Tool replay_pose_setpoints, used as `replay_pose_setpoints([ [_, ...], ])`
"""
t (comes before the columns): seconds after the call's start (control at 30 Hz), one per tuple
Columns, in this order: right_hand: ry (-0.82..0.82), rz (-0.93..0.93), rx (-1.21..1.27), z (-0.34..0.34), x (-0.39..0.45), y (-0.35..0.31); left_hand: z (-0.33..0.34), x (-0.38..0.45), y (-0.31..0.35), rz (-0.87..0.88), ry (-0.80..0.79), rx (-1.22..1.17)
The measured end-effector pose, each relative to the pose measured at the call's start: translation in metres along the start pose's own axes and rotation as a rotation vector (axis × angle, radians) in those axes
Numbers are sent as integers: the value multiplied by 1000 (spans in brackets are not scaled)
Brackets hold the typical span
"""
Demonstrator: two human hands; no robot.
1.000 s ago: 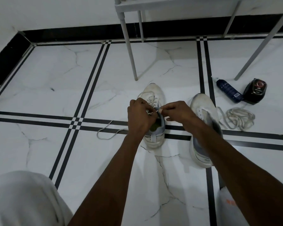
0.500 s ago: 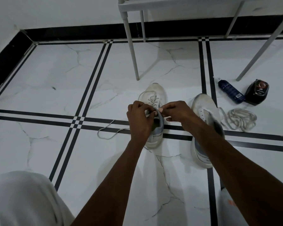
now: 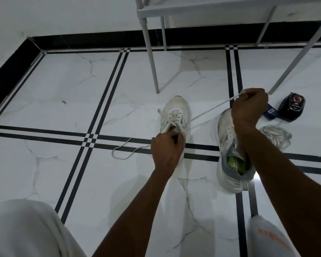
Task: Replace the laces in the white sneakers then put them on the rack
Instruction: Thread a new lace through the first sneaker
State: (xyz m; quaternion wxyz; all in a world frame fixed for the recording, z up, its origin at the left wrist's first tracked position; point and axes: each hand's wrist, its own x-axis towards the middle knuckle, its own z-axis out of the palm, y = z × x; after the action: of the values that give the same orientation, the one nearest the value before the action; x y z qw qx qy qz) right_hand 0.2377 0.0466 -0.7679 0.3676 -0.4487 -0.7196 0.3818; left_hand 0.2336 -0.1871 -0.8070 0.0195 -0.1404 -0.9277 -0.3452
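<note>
Left to right across the head view. A slack tail of the lace (image 3: 126,151) is lying looped on the floor (image 3: 63,86), its far end running under the left hand (image 3: 166,148). That hand is bracing the left sneaker (image 3: 174,115) at its collar, fingers curled down over the opening; whether they are also pinching the lace cannot be told. The sneaker is standing upright on the tiles, toe pointing away, already laced through most of its eyelets. From its upper eyelet a taut run of lace is stretching up and to the right into the right hand (image 3: 248,106), whose fingers are clamped together on the lace end. Below that wrist the right sneaker (image 3: 228,145) is standing unlaced, a green insole showing inside. Just beside it a loose bundle of laces (image 3: 275,135) is lying on the floor, with a dark bottle (image 3: 271,113) and a black tin (image 3: 292,107) near it.

Handling, as judged: the lace is light, limp and likely to slip, so it is best taken near its stiff tip; the sneaker is light and soft-walled, so holding the collar is steadying it against the pull.

The floor is glossy white marble-patterned tile with black inlay bands and a black skirting; the white rack (image 3: 150,52) is standing against the wall behind.
</note>
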Motion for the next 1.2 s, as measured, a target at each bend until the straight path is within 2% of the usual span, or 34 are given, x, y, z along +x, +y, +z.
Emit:
replay_pose_setpoints([
  [0.07,-180,-159,-12,5,-12,-3,1,1,1,-3,0,-20],
  [0.2,-849,-345,-191,27,-64,-7,2,4,3,5,6,-26],
  [0.23,-957,-354,-240,32,-72,-7,3,4,2,6,10,-27],
  [0.27,-988,-371,-266,34,-78,-7,2,3,2,5,15,-27],
  [0.37,-839,-383,-351,34,-63,-2,4,5,-3,-1,14,-20],
  [0.43,-643,-315,-458,26,-34,14,3,5,-2,-19,7,-24],
  [0.5,-377,-206,-490,10,-10,29,4,6,-2,-32,10,-25],
  [0.57,-259,-214,-467,-1,-7,34,4,6,-3,-41,13,-34],
  [0.6,-317,-256,-424,1,-13,32,4,6,-3,-45,16,-30],
  [0.7,-727,-417,-285,23,-44,17,4,6,0,-44,28,-14],
  [0.77,-876,-488,-276,36,-66,12,4,5,1,-42,26,-9],
  [0.87,-802,-554,-454,35,-73,17,4,6,-1,-35,20,-22],
  [1.0,-727,-504,-763,20,-63,20,5,7,-1,-55,21,-36],
  [1.07,-669,-495,-686,19,-67,16,6,7,-1,-48,30,-46],
  [1.1,-642,-444,-548,19,-70,12,5,7,0,-47,44,-61],
  [1.17,-607,-360,-355,20,-76,5,2,9,0,-81,110,-121],
  [1.2,-605,-333,-348,23,-78,0,0,11,-2,-107,159,-163],
])
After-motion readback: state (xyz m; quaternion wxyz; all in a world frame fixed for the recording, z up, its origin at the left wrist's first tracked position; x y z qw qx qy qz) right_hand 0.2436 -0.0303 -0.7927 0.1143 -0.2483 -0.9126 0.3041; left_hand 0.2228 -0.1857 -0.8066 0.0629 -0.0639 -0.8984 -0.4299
